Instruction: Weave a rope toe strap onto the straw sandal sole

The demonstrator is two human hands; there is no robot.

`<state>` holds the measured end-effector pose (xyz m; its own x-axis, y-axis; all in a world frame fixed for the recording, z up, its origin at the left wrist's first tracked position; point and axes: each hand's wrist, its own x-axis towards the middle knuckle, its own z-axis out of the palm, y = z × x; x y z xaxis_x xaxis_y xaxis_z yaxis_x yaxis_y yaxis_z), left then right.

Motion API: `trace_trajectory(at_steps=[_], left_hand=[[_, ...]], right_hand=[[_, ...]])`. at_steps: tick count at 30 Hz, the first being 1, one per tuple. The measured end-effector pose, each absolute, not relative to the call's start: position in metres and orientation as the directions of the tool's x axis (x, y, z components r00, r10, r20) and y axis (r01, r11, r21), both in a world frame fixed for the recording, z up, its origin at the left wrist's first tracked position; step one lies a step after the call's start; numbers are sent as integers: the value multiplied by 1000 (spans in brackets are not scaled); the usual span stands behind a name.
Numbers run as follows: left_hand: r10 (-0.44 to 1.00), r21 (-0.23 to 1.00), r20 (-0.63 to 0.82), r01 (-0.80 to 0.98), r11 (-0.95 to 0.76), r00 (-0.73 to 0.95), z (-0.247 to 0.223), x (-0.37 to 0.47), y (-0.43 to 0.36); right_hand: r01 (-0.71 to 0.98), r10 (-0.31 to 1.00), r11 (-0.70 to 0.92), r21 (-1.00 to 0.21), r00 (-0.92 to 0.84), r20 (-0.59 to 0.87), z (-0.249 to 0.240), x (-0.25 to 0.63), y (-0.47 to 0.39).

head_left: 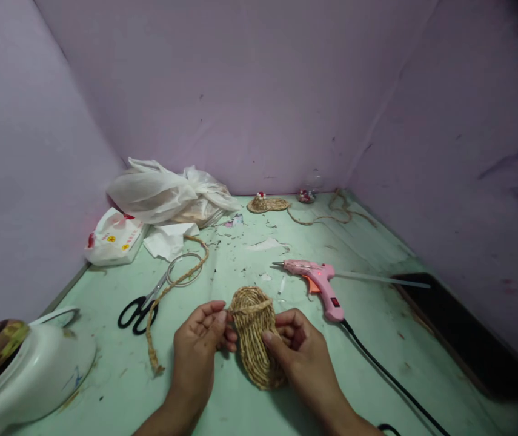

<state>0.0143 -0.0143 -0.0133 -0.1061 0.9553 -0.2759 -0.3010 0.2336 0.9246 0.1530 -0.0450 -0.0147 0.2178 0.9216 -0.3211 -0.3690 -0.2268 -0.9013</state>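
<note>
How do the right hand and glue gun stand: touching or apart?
Apart: the head view shows green table between the right hand and glue gun.

- the left hand (199,336) pinches one end of a braided strap (259,307) at the left edge of a coiled straw sole (256,345).
- the right hand (304,345) grips the sole's right edge, thumb on top.
- to the right lies a pink glue gun (304,267), nozzle pointing left, a pale glue stick (381,278) jutting from its back.
- on the left, a rope length (177,282) crosses black-handled scissors (137,312).
- along the back wall: a white plastic bag (159,194), a straw slipper (270,205) with red and white beads, and a clear container (306,195).
- a dark slab (458,333) lies far right.
</note>
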Motion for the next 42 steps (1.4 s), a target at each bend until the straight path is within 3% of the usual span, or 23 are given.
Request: trace_trajectory(at_steps=[9, 13, 19, 28, 34, 42], left_hand=[[942, 929, -337, -159, 334, 8, -6, 22, -20], [929, 901, -366, -230, 368, 53, -3, 18, -20], [923, 899, -373, -210, 385, 94, -4, 18, -20], [921, 891, -384, -235, 389, 68, -2, 25, -26], [918, 872, -387, -286, 396, 90, 2, 26, -28], [943, 926, -331, -181, 332, 34, -1, 26, -25]], right_hand=[[-397, 939, -195, -897, 187, -287, -10, 150, -48], [-278, 980, -127, -952, 114, -164, -9, 155, -48], [-221, 979, 44, -974, 202, -2, -3, 166, -43], [-441, 965, -78, -894, 192, -179, -12, 159, -40], [-463, 949, -95, -881, 224, -220, -9, 159, -40], [-456, 954, -155, -876, 162, -253, -11, 161, -39]])
